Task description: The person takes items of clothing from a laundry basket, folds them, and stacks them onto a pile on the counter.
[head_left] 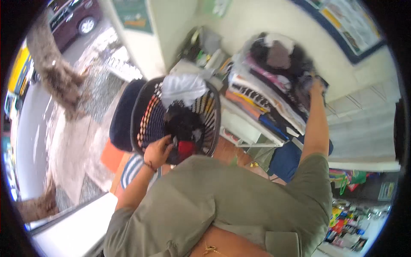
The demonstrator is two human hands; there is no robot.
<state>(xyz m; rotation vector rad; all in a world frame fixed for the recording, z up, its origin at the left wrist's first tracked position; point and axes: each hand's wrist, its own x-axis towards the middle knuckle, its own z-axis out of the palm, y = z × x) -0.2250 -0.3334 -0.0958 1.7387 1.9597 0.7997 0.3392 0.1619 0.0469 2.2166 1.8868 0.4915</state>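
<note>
My left hand (pixel 158 150) reaches over the near left rim of a dark plastic laundry basket (pixel 138 112), its bent fingers closed at the edge of dark clothing (pixel 182 122) inside. A pale grey-white cloth (pixel 183 89) lies over the basket's far side, and a red piece (pixel 186 148) shows close to my left fingers. Stretched out to the right, my right hand (pixel 317 87) grips a dark garment (pixel 305 85) at the right end of a tall stack of folded clothes (pixel 261 92); its fingers are slightly blurred. More dark garments and a brownish piece (pixel 279 55) top the stack.
A white stand (pixel 244 128) supports the stack. Dark blue bundles lie left of the basket (pixel 124 118) and below my right arm (pixel 284 160). A striped cloth (pixel 133 170) is near my left forearm. Tree trunks (pixel 53 68) and a parked car (pixel 75 21) are outside.
</note>
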